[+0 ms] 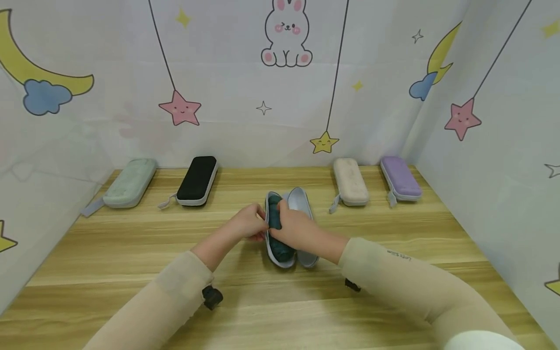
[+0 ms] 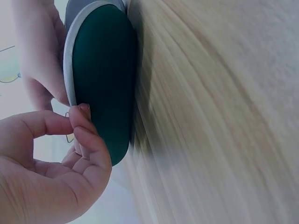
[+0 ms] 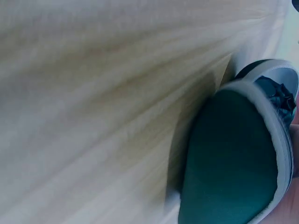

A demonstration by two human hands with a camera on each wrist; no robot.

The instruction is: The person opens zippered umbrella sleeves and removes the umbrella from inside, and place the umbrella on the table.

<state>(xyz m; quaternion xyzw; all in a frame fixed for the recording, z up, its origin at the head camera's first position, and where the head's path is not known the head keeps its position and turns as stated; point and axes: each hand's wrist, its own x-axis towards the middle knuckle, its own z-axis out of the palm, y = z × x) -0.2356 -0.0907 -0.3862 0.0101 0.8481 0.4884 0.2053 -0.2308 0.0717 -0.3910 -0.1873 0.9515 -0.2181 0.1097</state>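
Observation:
A long rounded case, dark green outside with a pale grey rim and lining, lies unfolded at mid-table. In its left half sits a dark green bundle of gathered fabric, apparently a folded umbrella. My right hand reaches across the case's right half and grips the bundle near its middle. With thumb and fingertips, my left hand pinches the case's left rim. The left wrist view shows that pinch against the green outer shell. Ruffled fabric shows past the rim in the right wrist view.
Toward the back of the wooden table lie four closed cases, several with grey pull tabs: mint, black, cream and purple. A printed white curtain stands behind and at both sides.

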